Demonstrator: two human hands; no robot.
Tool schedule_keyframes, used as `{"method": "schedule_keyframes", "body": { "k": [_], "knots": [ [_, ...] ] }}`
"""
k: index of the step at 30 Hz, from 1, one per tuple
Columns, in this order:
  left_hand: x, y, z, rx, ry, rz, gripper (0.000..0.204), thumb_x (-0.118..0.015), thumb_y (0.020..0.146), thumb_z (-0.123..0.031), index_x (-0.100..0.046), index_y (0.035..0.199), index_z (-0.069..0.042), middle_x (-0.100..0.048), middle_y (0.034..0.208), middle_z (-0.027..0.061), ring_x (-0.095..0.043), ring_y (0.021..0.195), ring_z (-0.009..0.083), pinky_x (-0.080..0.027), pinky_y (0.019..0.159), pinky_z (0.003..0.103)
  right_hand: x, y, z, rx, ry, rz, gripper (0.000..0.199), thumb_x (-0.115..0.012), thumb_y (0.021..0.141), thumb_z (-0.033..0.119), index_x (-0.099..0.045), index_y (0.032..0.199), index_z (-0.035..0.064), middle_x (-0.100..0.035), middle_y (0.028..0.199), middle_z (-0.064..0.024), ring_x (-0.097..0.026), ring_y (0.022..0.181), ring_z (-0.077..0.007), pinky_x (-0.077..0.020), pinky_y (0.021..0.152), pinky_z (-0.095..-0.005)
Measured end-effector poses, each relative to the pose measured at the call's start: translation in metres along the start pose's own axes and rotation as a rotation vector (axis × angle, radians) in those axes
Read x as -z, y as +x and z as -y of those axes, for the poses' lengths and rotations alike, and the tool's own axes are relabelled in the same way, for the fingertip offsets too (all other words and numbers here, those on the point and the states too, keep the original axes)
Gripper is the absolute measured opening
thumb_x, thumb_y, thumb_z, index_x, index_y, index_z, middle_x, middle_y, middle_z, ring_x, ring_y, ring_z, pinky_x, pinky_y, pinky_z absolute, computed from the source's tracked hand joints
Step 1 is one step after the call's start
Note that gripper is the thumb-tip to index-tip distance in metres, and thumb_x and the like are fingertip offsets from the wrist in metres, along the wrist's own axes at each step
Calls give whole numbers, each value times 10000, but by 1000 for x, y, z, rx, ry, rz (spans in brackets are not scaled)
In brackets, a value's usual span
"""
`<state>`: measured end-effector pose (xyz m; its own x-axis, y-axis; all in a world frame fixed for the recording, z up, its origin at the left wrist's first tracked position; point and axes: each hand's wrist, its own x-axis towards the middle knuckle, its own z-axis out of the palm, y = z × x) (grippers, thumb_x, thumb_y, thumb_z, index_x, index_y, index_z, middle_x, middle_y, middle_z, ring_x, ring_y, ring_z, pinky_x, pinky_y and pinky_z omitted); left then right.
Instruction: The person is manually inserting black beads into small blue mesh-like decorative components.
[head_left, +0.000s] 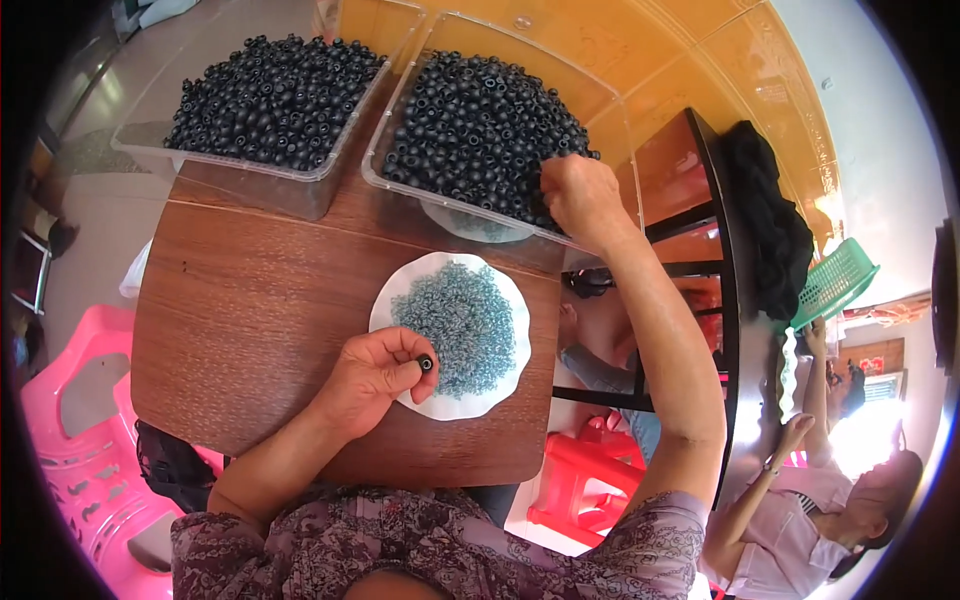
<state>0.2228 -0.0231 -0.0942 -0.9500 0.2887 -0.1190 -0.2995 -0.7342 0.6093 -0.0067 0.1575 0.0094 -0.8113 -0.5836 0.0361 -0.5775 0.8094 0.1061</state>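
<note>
bead point(426, 365), dark and holed, sits pinched between thumb and finger in the left grip point(368, 382), over the near edge of the scalloped white plate point(458, 409) of pale blue-green pieces point(460, 320). the right grip point(583, 197) is among dark beads point(480, 130) in the right-hand clear tub point(450, 202); whether it grasps any, i cannot tell. the plate stands on the brown counter point(235, 320).

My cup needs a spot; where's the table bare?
Bare: the table left of the plate and left hand, nearer than the left tub. Crowded: the far side, beneath it and the right tub; and around the plate.
</note>
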Motion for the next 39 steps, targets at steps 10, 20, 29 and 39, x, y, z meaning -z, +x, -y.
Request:
{"method": "schedule_keyframes", "body": {
  "k": [10,20,29,39],
  "knots": [
    [3,-2,1,-31,-31,5,139,-596,858,-71,-564,956,22,-603,844,83,-535,676,143,-430,637,258,30,-30,9,-210,1023,-147,100,-536,858,47,-613,877,-14,-613,747,-56,-540,689,-138,-439,639,-264],
    [4,-6,0,-62,7,-15,220,-653,831,-139,-560,965,10,-597,808,91,-551,666,163,-436,612,273,43,-100,83,-176,1676,-120,148,-642,822,43,-599,945,-25,-638,797,-75,-581,685,-113,-451,652,-215],
    [-2,-2,0,-48,-26,27,151,-603,857,-76,-579,973,16,-605,835,83,-545,656,139,-434,616,245,-8,-147,121,-170,1653,-130,121,-641,797,-60,-656,908,-14,-639,878,-32,-599,812,-100,-478,745,-208],
    [-4,-10,10,9,-45,45,152,-607,860,-75,-589,983,12,-613,823,76,-555,662,122,-446,609,243,-14,-170,140,-240,1493,-189,194,-659,716,-121,-651,869,-1,-605,826,-33,-560,736,-96,-454,712,-228]
  ]
}}
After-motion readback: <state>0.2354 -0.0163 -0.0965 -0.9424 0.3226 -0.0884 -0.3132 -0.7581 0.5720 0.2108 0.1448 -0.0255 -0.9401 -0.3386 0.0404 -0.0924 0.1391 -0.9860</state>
